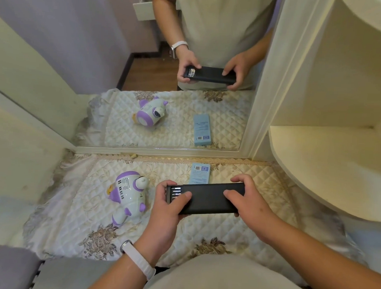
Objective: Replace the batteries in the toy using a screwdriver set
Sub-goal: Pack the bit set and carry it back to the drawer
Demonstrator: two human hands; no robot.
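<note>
Tray of silver bits [176,191] peeks from the left end of the long black screwdriver-set case [209,199], your left hand [167,206] and right hand [248,201] clamped round it, white-and-purple plastic toy [128,196] lying just left on the quilted cream cloth [203,232], so slide the tray out straight and level.

Toy [128,197] left of case [207,197]

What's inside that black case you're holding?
At the end held by the left hand, the black case is slid slightly open, showing a row of silver screwdriver bits. The rest of the inside is hidden by its black cover, which the right hand grips.
</note>
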